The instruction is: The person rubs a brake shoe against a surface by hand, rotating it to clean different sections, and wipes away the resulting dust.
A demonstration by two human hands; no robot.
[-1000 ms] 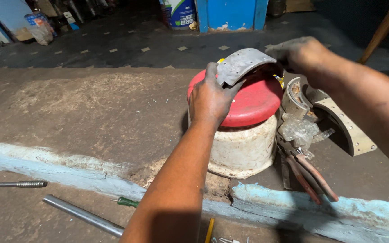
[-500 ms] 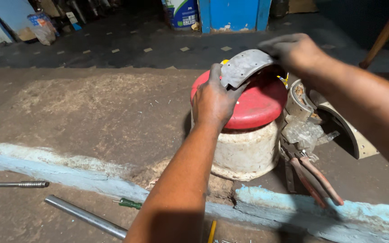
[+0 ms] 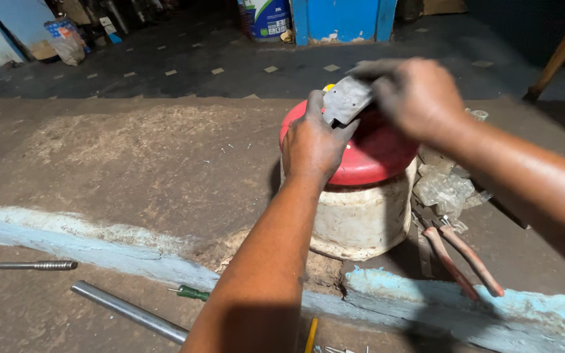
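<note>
The curved grey brake shoe (image 3: 346, 98) is held above the red lid (image 3: 367, 153) of a dirty white bucket (image 3: 361, 219), the left hand (image 3: 315, 140) clamped on its near end and the right hand (image 3: 416, 95) closed over its far end. It looks like mid-handling, the part being turned or worked on; any next move calls for a firm two-handed hold. The right fingers are blurred (motion, probably), and pliers (image 3: 459, 258) lie just beside the bucket.
</note>
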